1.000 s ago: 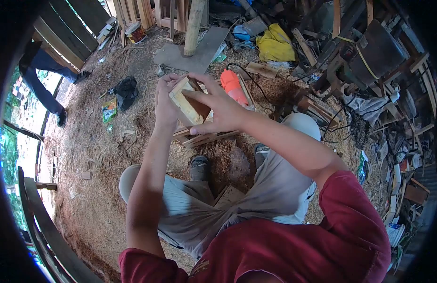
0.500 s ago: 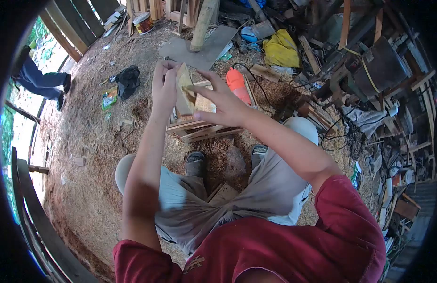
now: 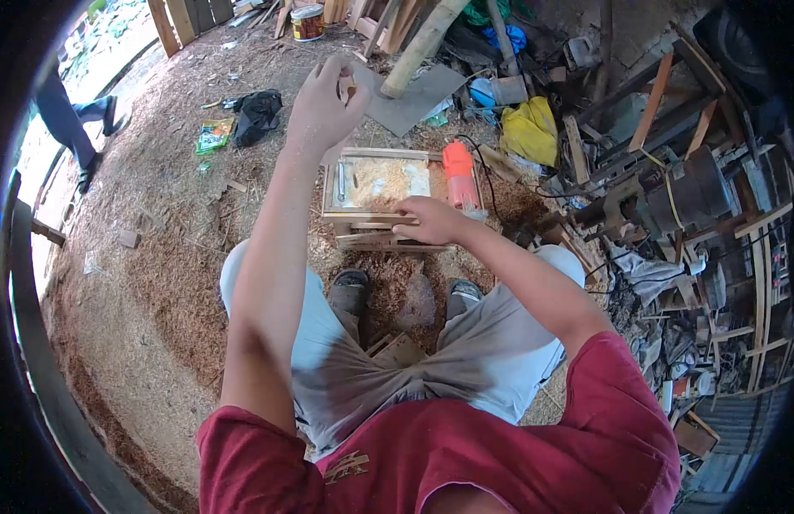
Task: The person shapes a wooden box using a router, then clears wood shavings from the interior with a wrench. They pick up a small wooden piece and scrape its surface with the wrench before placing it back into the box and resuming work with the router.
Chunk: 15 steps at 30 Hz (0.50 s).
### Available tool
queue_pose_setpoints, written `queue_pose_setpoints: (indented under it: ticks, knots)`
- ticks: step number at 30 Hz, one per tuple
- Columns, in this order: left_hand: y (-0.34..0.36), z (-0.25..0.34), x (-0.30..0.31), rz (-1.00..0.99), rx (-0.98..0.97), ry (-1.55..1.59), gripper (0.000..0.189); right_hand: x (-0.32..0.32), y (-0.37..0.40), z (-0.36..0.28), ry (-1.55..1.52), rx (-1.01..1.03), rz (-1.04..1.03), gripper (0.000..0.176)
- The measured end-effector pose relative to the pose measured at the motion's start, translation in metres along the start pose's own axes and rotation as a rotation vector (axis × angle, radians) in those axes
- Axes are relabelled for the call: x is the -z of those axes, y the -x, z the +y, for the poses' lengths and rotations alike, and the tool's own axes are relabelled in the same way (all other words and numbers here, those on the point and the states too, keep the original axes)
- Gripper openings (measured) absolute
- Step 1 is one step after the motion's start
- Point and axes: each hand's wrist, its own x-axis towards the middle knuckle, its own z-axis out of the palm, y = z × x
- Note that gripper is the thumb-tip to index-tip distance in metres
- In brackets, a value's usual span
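My left hand [image 3: 322,110] is raised beyond the wooden frame, its fingers curled around a wooden piece [image 3: 352,89]. Only a small brownish part of that piece shows; the hand hides the rest. Lower down, my right hand [image 3: 434,221] grips the near wooden edge of a shallow wooden frame [image 3: 350,218], thumb on the near side and fingers over the top. Shavings [image 3: 382,180] lie inside the frame, with a slim metal tool [image 3: 340,182] at its left. An orange power tool [image 3: 459,171] with a clear base rests at the frame's right side.
A leaning pole [image 3: 423,47], a flat grey sheet [image 3: 414,94] and a yellow sack [image 3: 531,130] are at the back. A black plastic bag [image 3: 257,116] lies left on the shaving-covered ground. Scrap wood and machinery [image 3: 684,201] crowd the right. Another person's legs [image 3: 67,120] show far left.
My right hand has left the wooden piece and moved down to the frame's near edge. My left hand has risen with the piece. The view has shifted, showing more of the frame.
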Motion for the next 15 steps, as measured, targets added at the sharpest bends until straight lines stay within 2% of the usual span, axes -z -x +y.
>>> queue_pose_setpoints:
  ticks: [3, 6, 7, 9, 11, 14, 15]
  knots:
    - [-0.001, 0.004, 0.01, 0.068, -0.005, -0.002, 0.034, -0.011, -0.022, -0.009, 0.046, -0.014, -0.018, 0.044]
    - [-0.003, -0.002, 0.017, 0.037, 0.09, 0.031, 0.042, -0.025, -0.063, -0.023, -0.183, -0.113, 0.071, 0.042]
    - [-0.003, -0.002, 0.02, 0.047, 0.113, 0.039, 0.043, -0.034, -0.078, -0.022, -0.163, -0.108, 0.147, 0.036]
    - [-0.002, -0.003, 0.023, 0.056, 0.16, 0.05, 0.045, -0.046, -0.102, -0.019, -0.026, -0.107, 0.209, 0.033]
    - [-0.003, -0.015, 0.021, 0.101, 0.125, 0.057, 0.044, -0.059, -0.116, -0.018, 0.092, -0.073, 0.292, 0.03]
    - [-0.003, -0.021, 0.023, 0.133, 0.124, 0.051, 0.042, -0.06, -0.124, -0.028, 0.275, -0.123, 0.156, 0.026]
    - [-0.004, -0.022, 0.024, 0.139, 0.133, 0.045, 0.042, -0.063, -0.126, -0.029, 0.307, -0.136, 0.173, 0.022]
